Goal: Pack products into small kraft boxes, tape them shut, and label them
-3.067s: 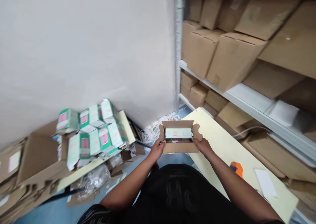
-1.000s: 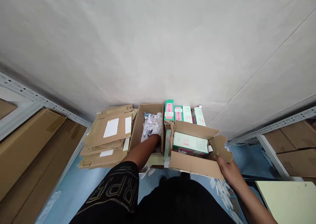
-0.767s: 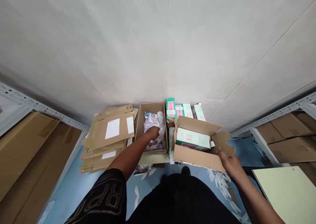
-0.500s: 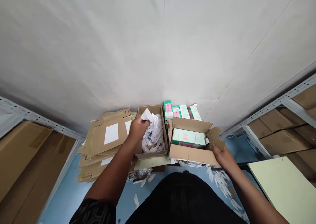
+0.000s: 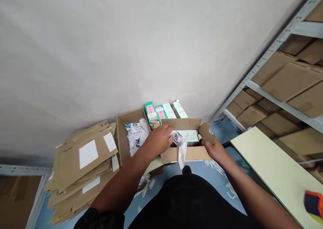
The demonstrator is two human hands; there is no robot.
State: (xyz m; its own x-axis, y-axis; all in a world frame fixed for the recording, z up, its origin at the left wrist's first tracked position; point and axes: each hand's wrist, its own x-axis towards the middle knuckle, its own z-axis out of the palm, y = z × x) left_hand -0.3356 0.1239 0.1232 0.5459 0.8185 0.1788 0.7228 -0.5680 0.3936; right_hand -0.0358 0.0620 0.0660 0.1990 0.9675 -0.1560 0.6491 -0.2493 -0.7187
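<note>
In front of a pale grey wall [image 5: 121, 47], I am gripping a small open brown cardboard carton [image 5: 196, 153] with my right hand [image 5: 215, 151], its fingers clasping the notched end flap at the carton's three o'clock. My left hand [image 5: 158, 139] is hovering at the carton's nine o'clock end, its bent fingers sitting right beside a wad of crumpled printed paper [image 5: 177, 139]; whether they are pinching it, I am unable to say. A long white paper strip [image 5: 182, 153] is hanging from that spot over the near flap, toward six o'clock. Inside the carton, an oblong mint-green and white box [image 5: 193, 135] is lying below the wad. Farther out at nine o'clock, a second open brown cardboard box [image 5: 122, 138] is holding torn white paper [image 5: 137, 134], and flattened brown cardboard [image 5: 68, 163] is lying stacked beyond it. Green, white and pink oblong boxes [image 5: 169, 111] are sitting at eleven o'clock, near the wall. A pale yellow counter [image 5: 272, 168] is stretching toward four o'clock, beside grey metal shelving [image 5: 285, 104] holding brown cartons [image 5: 292, 77] at two o'clock.
</note>
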